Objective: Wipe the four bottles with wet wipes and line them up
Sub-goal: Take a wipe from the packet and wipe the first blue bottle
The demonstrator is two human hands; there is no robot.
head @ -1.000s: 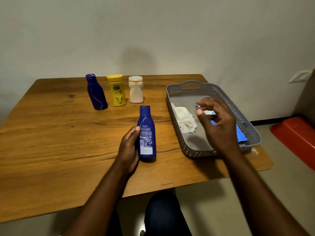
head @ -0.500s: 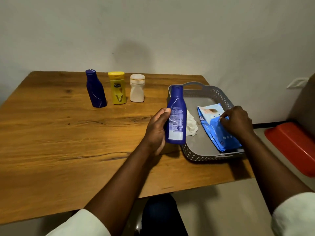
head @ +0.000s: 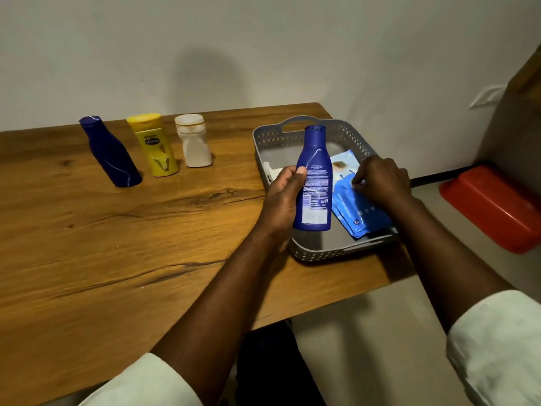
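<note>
My left hand [head: 282,200] grips a tall blue lotion bottle [head: 313,183] upright above the left edge of the grey basket [head: 322,253]. My right hand [head: 380,180] rests on the blue wet-wipe pack [head: 357,212] inside the basket, fingertips pinching at its top flap. Three bottles stand in a row at the back of the wooden table [head: 117,244]: a dark blue one [head: 112,153], a yellow one [head: 155,145] and a small white one [head: 194,142]. A crumpled white wipe [head: 270,171] lies in the basket, mostly hidden behind my left hand.
The basket sits at the table's right end, near its front corner. A red plastic tub [head: 491,206] lies on the floor to the right. A white wall runs behind the table.
My left hand lifted the blue bottle off the table and carried it right, over the basket. My right hand came down onto the wipe pack and now pinches its flap.
</note>
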